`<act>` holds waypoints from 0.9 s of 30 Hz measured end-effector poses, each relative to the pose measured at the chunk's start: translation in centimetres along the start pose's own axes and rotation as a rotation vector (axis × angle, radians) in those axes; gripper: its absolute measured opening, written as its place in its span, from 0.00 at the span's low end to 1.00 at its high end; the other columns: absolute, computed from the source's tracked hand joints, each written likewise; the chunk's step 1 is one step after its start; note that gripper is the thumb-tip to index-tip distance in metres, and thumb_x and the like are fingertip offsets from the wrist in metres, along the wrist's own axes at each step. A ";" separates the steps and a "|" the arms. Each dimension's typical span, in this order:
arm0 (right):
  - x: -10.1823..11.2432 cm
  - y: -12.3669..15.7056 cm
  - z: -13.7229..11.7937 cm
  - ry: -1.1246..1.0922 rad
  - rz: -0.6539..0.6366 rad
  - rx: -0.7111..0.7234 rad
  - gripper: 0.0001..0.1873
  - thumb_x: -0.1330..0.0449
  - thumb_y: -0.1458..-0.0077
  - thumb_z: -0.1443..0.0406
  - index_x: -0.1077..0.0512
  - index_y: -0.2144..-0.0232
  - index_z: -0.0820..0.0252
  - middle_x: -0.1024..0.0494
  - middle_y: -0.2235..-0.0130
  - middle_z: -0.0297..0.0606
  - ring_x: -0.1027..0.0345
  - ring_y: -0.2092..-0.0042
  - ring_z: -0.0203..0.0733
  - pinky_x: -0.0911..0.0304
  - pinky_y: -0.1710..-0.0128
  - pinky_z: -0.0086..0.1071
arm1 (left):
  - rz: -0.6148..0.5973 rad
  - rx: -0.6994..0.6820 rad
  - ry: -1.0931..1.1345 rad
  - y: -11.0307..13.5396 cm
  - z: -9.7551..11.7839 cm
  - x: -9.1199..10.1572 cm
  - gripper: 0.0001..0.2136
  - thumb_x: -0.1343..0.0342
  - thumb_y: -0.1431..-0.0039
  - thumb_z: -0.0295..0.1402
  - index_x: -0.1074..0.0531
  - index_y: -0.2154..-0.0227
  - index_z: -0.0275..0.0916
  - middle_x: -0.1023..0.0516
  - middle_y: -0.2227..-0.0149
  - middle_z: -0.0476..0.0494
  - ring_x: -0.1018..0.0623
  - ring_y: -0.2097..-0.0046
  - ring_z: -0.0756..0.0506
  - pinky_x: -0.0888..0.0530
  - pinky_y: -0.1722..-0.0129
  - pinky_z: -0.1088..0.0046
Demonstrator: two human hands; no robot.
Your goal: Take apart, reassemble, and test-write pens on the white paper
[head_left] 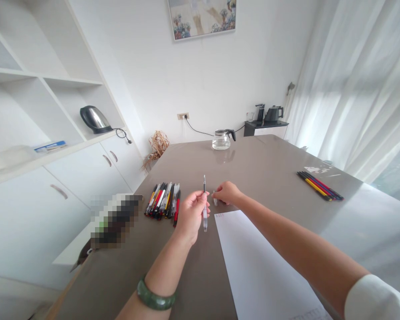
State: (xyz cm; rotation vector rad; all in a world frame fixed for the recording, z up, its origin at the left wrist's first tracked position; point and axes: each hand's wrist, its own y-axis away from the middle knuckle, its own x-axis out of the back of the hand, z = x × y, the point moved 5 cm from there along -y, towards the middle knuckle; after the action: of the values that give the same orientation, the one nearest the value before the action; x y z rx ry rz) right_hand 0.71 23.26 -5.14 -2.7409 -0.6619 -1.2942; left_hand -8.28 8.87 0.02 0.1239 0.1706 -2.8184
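Between its thumb and fingers, my left hand [192, 212] holds a clear-barrelled pen [205, 220] upright, with its uncapped tip pointing away from me. My right hand [228, 193] is just to the right, fingers pinched on a small clear pen cap [215, 198] close to the tabletop. A white sheet of paper [253, 266] lies below my right forearm. Left of my left hand is a pile of pens [162, 200] in black, white, red, yellow and clear.
Several pens [320, 186] lie side by side at the table's right. A glass pot [221, 140] stands at the far edge of the brown table [260, 160]. White cabinets [76, 182] line the left, with a kettle [96, 119] on a shelf.
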 end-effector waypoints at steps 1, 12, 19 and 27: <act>0.0 0.0 0.0 -0.004 0.001 0.001 0.11 0.41 0.63 0.59 0.32 0.83 0.63 0.33 0.87 0.33 0.41 0.85 0.32 0.45 0.84 0.25 | -0.004 -0.001 -0.001 0.0 0.0 0.0 0.13 0.49 0.51 0.41 0.32 0.66 0.37 0.34 0.76 0.51 0.32 0.76 0.54 0.35 0.77 0.79; -0.2 -0.2 0.3 -0.117 0.043 -0.004 0.14 0.39 0.66 0.57 0.32 0.84 0.63 0.35 0.88 0.33 0.43 0.86 0.31 0.48 0.84 0.25 | -0.011 -0.006 0.003 -0.1 0.0 0.0 0.13 0.48 0.51 0.41 0.32 0.66 0.37 0.33 0.76 0.50 0.32 0.76 0.54 0.35 0.77 0.79; 2.7 2.3 -0.1 -0.372 0.178 0.100 0.20 0.51 0.53 0.53 0.30 0.72 0.63 0.31 0.77 0.34 0.47 0.82 0.27 0.48 0.82 0.25 | -0.019 0.000 -0.010 -0.1 0.0 -0.1 0.15 0.48 0.52 0.42 0.32 0.66 0.36 0.33 0.76 0.49 0.32 0.76 0.53 0.35 0.77 0.78; 3.6 8.7 -1.1 -0.943 -0.058 0.356 0.14 0.42 0.57 0.57 0.29 0.73 0.63 0.41 0.83 0.28 0.50 0.81 0.28 0.51 0.81 0.26 | -0.232 0.068 -0.083 0.7 -0.5 -1.7 0.13 0.51 0.49 0.40 0.33 0.66 0.36 0.34 0.77 0.50 0.33 0.76 0.53 0.35 0.76 0.78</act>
State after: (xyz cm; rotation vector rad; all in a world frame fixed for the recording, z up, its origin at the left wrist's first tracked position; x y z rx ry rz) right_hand 5.35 16.39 -0.42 -2.8830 -0.8812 0.2116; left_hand -6.36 8.75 -0.34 0.0023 0.0744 -3.0548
